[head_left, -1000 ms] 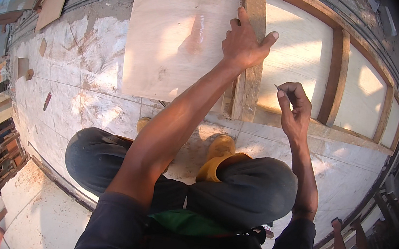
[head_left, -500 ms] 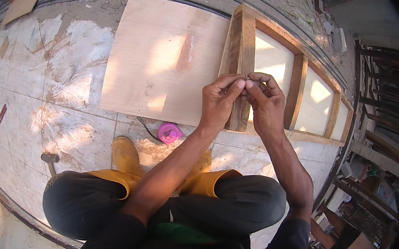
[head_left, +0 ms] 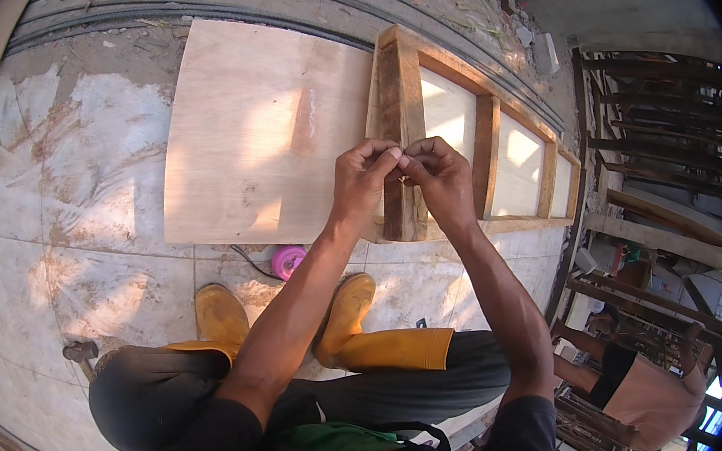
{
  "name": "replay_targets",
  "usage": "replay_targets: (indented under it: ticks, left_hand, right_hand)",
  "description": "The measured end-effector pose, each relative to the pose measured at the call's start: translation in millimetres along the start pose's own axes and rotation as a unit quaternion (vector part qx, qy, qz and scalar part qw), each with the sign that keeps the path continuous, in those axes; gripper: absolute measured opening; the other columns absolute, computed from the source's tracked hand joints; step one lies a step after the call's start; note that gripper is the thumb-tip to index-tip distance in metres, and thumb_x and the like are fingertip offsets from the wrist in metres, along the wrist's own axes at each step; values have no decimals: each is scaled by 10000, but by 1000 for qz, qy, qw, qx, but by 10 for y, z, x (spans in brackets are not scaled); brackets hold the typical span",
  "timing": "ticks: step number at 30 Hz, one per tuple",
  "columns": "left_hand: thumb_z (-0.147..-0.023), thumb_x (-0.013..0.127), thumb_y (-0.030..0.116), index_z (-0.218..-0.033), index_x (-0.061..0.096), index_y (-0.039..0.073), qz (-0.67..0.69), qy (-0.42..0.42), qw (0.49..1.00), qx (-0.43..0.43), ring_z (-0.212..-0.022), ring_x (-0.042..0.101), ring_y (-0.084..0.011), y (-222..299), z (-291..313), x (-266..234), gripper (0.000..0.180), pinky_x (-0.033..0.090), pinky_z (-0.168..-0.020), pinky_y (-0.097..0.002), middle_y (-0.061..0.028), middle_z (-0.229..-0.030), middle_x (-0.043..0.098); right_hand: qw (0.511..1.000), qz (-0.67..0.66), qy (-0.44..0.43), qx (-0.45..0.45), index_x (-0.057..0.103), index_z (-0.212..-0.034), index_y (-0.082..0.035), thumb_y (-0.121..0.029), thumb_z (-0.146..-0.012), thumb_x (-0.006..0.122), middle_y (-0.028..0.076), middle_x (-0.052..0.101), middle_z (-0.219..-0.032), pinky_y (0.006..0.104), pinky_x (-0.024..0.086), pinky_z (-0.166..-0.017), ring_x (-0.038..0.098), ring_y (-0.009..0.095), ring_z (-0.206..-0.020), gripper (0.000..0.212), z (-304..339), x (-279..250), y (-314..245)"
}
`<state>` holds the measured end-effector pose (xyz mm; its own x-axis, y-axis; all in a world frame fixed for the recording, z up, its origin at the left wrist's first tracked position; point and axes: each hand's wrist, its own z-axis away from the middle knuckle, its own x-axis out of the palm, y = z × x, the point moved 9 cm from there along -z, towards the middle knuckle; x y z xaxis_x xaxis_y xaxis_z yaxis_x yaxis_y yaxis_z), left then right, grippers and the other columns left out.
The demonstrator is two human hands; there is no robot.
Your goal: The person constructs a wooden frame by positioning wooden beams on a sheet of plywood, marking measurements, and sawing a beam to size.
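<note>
Floor spreads left of the fingers, its outer edge lost in darkness. The wooden frame sits beneath the fingertips and runs right, its end beam partly covered by both hands. A plywood board lies left; where it meets the frame is hidden. Well right, another person is hard to make out among beams. Boots crowd the near side. Left hand and right hand meet, fingertips pinched narrow; I cannot tell what they hold. A hammer, partly behind the knee, lies far left; a pink case, cut off by the left forearm, is nearer.
</note>
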<state>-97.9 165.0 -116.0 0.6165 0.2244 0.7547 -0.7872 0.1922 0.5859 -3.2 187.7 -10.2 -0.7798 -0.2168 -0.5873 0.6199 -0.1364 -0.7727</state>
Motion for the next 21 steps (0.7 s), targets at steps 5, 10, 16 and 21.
replay_targets:
  ticks: [5, 10, 16, 21]
  left_hand:
    - [-982, 536, 127, -1060, 577, -50, -317, 130, 922, 181, -751, 629, -250, 88, -151, -626, 198, 498, -719, -365, -129, -829, 652]
    - [-981, 505, 119, -1043, 535, -29, -317, 84, 944, 21, -813, 643, -326, -662, -110, -813, 163, 489, -750, -425, -194, -871, 642]
    - [-982, 511, 147, -1048, 539, -1, -329, 50, 943, 24, -854, 652, -326, -672, -51, -806, 165, 490, -760, -423, -196, -929, 654]
    - [-983, 515, 133, -1047, 546, -2, -322, 38, 945, 34, -852, 653, -329, -635, -18, -776, 152, 496, -764, -409, -184, -934, 660]
  right_hand:
    - [863, 453, 187, -119, 516, -1310, -89, -329, -719, 839, 282, 449, -1374, 504, 475, -919, 497, 416, -1219, 715, 330, 94, -216]
    - [939, 297, 172, -7, 268, -1519, -34, -287, -843, 721, 266, 614, -1202, 454, 504, -932, 630, 433, -1062, 852, 695, 189, 670]
    - [925, 332, 186, -12, 305, -1512, -65, -271, -850, 682, 231, 642, -999, 478, 530, -726, 664, 393, -861, 790, 653, 306, 592]
    - [914, 351, 202, 19, 300, -1512, -65, -266, -849, 681, 238, 646, -993, 493, 523, -742, 661, 412, -871, 791, 679, 354, 509]
